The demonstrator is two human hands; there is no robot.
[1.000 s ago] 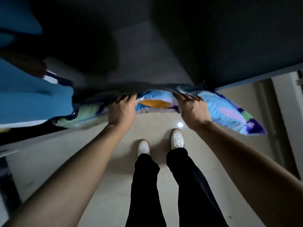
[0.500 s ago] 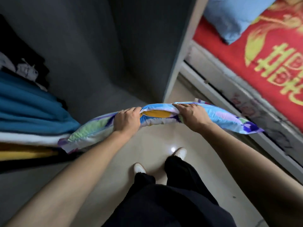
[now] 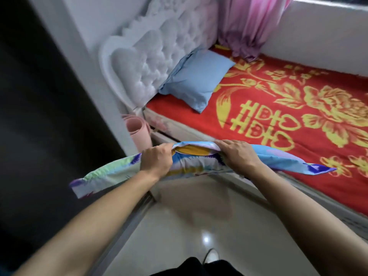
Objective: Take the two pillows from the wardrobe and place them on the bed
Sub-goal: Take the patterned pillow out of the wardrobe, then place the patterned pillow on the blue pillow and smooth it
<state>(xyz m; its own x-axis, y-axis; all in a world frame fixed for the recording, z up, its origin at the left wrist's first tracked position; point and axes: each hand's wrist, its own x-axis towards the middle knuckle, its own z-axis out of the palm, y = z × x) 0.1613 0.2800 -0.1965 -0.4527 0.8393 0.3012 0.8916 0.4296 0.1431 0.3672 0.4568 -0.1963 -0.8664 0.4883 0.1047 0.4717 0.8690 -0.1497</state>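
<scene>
Only readable sign: big yellow double-happiness characters (囍) woven into the red bedspread (image 3: pixel 298 148), near its front edge, two stacked side by side with heart shapes in them. Yellow flower pattern around them carries no text. No brand, label or number legible elsewhere.

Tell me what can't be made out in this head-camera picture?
- Wardrobe: interior too dark to show anything.
- Patterned pillow: its middle is covered by the left hand and right hand.
- Bed: foot end cut off by the right edge.
- Headboard: blurred by camera motion.
</scene>
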